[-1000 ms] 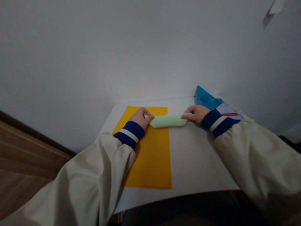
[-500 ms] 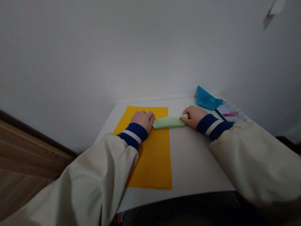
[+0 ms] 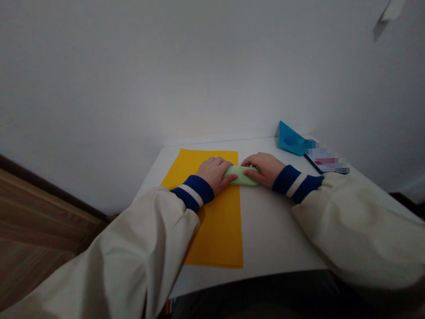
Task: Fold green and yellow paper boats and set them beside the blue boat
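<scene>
A pale green strip of folded paper (image 3: pixel 239 175) lies crosswise over the right edge of a yellow paper sheet (image 3: pixel 218 229). My left hand (image 3: pixel 216 172) grips its left end, the thumb along the near side and the fingers over the far side. At the other end my right hand (image 3: pixel 263 168) holds the strip between thumb and fingers. Both ends of the folded paper are hidden under the hands.
A folded blue paper shape (image 3: pixel 291 139) stands at the back right of the white table (image 3: pixel 278 236). Beside it lies a phone (image 3: pixel 326 160) with a partly blurred screen. The wall (image 3: pixel 209 76) rises right behind the table. Wooden furniture (image 3: pixel 33 231) is at left.
Both hands have come closer together along the green paper, the left moving right and the right moving slightly left. Less of the strip shows between them.
</scene>
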Motion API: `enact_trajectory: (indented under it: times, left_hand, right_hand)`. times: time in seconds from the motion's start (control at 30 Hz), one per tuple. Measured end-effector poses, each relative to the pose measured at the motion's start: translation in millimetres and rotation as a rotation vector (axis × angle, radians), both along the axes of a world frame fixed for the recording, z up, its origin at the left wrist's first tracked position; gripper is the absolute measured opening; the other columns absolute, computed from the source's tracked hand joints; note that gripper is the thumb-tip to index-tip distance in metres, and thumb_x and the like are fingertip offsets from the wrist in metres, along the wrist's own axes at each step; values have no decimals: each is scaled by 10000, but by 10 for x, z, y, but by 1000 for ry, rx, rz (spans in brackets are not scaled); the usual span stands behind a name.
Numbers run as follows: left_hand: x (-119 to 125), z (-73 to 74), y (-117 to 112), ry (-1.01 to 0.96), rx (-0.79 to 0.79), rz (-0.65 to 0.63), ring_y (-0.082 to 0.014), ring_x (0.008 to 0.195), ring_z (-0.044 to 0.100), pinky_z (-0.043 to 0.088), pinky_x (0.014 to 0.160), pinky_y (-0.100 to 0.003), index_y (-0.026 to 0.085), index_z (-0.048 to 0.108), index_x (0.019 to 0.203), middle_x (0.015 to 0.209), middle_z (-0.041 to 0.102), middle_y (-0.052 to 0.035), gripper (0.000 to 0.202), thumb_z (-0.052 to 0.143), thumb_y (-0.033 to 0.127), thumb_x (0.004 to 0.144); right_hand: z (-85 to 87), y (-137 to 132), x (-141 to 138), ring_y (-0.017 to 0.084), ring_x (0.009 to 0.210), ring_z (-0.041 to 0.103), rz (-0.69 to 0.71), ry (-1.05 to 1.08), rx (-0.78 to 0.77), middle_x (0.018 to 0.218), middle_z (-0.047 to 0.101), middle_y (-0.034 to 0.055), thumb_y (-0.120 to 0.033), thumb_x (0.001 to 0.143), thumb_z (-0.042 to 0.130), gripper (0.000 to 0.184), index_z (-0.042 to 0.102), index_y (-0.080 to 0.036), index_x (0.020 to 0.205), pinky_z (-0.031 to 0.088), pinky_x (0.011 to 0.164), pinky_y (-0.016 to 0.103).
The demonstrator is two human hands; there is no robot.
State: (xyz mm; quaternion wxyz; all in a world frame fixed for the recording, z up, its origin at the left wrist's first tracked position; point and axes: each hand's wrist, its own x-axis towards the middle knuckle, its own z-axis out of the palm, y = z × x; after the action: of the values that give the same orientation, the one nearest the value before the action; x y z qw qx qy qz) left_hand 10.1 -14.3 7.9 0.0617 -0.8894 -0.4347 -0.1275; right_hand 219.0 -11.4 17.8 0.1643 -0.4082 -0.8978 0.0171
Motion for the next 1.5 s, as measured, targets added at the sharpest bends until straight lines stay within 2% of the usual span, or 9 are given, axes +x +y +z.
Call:
enact_trajectory:
  times: [0.1, 0.2, 0.27, 0.4, 0.53, 0.8, 1.07, 1.37, 1.5]
  left_hand:
    - [3, 16, -4, 7, -11, -4, -252, 900, 528, 413, 807, -380, 162, 593, 1076, 988, 599, -104, 423, 418, 488, 870]
    - [6, 36, -2, 11, -32, -15, -246, 895, 531, 414, 806, -376, 156, 597, 1068, 983, 599, -106, 432, 429, 497, 862]
    - [5, 40, 6, 14, -40, -14, -247, 897, 531, 413, 806, -376, 155, 600, 1065, 980, 599, -108, 445, 446, 512, 850]
    - [-4, 28, 25, 9, -56, -2, -252, 904, 527, 407, 811, -375, 164, 609, 1063, 982, 597, -109, 480, 471, 555, 821]
    - [-8, 24, 31, -3, -78, 23, -253, 906, 522, 402, 812, -371, 181, 619, 1057, 989, 595, -105, 471, 503, 557, 799]
    - [-25, 16, 40, -4, -95, 45, -261, 916, 505, 392, 821, -378, 202, 607, 1090, 995, 579, -104, 494, 531, 572, 771]
    - [-40, 45, 30, 41, -134, 85, -268, 931, 508, 388, 825, -380, 240, 594, 1123, 1010, 570, -103, 515, 565, 586, 742]
    - [-75, 11, 76, 94, -180, 168, -284, 962, 516, 384, 824, -387, 295, 591, 1130, 1044, 576, -87, 550, 568, 636, 698]
    - [-113, 3, 117, 94, -236, 147, -269, 980, 510, 374, 847, -377, 287, 595, 1128, 1050, 582, -82, 525, 594, 591, 700]
  right_hand:
    - [-7, 17, 10, 201, 882, 547, 35, 9, 40, 970, 650, 88, -435, 815, 502, 349, 629, -151, 974, 367, 816, 335]
    - [7, -1, -10, 236, 906, 545, -17, -20, 116, 962, 652, 76, -520, 768, 538, 380, 651, -194, 928, 354, 826, 381]
    - [8, -28, -43, 239, 853, 564, -51, -43, 75, 915, 664, 73, -540, 757, 543, 407, 645, -200, 956, 374, 780, 377]
    - [-40, -53, -92, 210, 807, 585, -71, 26, -117, 946, 664, 79, -529, 738, 572, 468, 594, -179, 1048, 417, 707, 321]
    - [-78, -30, -92, 189, 768, 579, -109, 79, -236, 905, 658, 59, -544, 719, 584, 465, 594, -189, 1020, 426, 662, 293]
    - [-28, -34, -115, 187, 736, 577, -165, -1, -230, 860, 663, 45, -572, 699, 586, 472, 615, -206, 995, 408, 634, 287]
    - [-57, 22, -43, 197, 760, 591, -218, -65, -233, 892, 675, 32, -568, 670, 614, 480, 616, -243, 1023, 401, 647, 297]
    - [-114, 59, 41, 206, 797, 600, -201, -73, -246, 930, 670, 43, -552, 666, 623, 496, 606, -237, 1049, 414, 678, 308]
    - [-125, 62, 70, 201, 772, 595, -202, -89, -260, 911, 667, 44, -540, 662, 631, 497, 608, -234, 1053, 415, 664, 305]
